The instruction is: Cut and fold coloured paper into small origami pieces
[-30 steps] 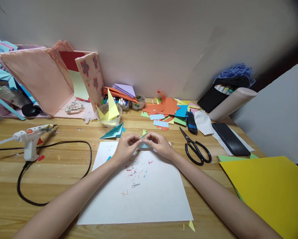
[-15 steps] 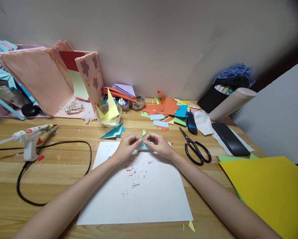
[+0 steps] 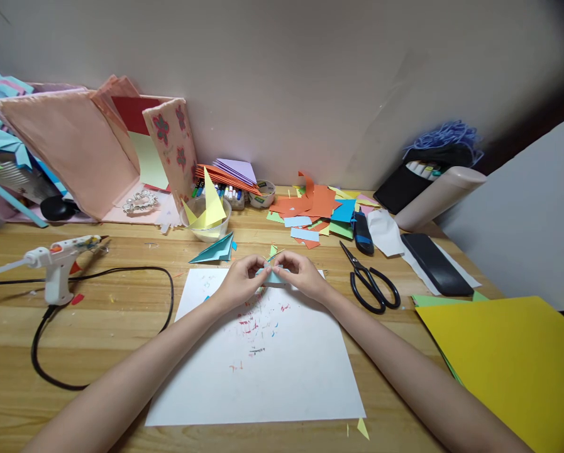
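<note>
A small piece of light blue paper [image 3: 276, 277] is pinched between both hands, over the far edge of a marked white sheet [image 3: 263, 390]. My left hand [image 3: 243, 277] has thumb and fingertips closed on its left side. My right hand [image 3: 301, 275] grips the other side, its thumb close to the left one. Much of the paper is hidden behind the fingers. A thin yellowish edge shows above the fingertips; I cannot tell what it belongs to. Just beyond my left hand lies a folded teal paper piece [image 3: 215, 250].
Black-handled scissors [image 3: 373, 286] lie right of the sheet. On the left stands a white glue gun [image 3: 58, 270] with a looping black cable. Coloured paper scraps [image 3: 314, 204] are heaped at the back, near a clear bowl [image 3: 207, 234]. Yellow card [image 3: 508, 358] covers the near right.
My fingertips have shifted slightly on the light blue paper, and the left thumb sits a little lower and nearer the right thumb. Everything else is unchanged.
</note>
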`<state>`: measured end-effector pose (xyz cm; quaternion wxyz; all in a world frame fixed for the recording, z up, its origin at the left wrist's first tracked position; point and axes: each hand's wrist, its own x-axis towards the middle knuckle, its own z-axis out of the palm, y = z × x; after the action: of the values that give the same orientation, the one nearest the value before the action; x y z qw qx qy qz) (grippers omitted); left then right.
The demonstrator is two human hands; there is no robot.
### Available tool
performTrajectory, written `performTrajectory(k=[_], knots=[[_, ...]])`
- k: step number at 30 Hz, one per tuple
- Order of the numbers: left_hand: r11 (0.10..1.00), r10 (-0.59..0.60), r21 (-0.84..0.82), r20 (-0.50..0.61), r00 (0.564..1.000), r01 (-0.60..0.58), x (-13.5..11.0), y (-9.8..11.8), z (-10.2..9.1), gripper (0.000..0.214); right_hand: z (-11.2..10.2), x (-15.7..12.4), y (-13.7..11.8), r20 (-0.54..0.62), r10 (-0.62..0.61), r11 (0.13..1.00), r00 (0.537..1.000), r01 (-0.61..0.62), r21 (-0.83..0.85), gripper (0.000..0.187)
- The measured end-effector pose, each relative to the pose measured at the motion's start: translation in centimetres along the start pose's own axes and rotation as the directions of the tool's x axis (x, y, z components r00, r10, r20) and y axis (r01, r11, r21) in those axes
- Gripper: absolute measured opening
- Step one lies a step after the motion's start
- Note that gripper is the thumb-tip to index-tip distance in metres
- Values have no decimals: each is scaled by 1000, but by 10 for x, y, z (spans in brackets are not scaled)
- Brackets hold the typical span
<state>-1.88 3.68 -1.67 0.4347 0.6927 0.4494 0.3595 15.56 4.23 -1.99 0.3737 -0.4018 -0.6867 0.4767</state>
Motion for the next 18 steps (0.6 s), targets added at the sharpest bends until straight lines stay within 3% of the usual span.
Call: performTrajectory(k=[8, 18], knots=[[1000, 6, 23, 3, 1000, -6, 0, 3, -2, 18, 1, 0, 0, 10, -7, 999, 1000, 7, -47, 17], [1000, -22, 8, -36, 999, 23, 0, 0, -1, 23, 0, 2, 5, -24, 2, 1000, 1000, -2, 20, 18]])
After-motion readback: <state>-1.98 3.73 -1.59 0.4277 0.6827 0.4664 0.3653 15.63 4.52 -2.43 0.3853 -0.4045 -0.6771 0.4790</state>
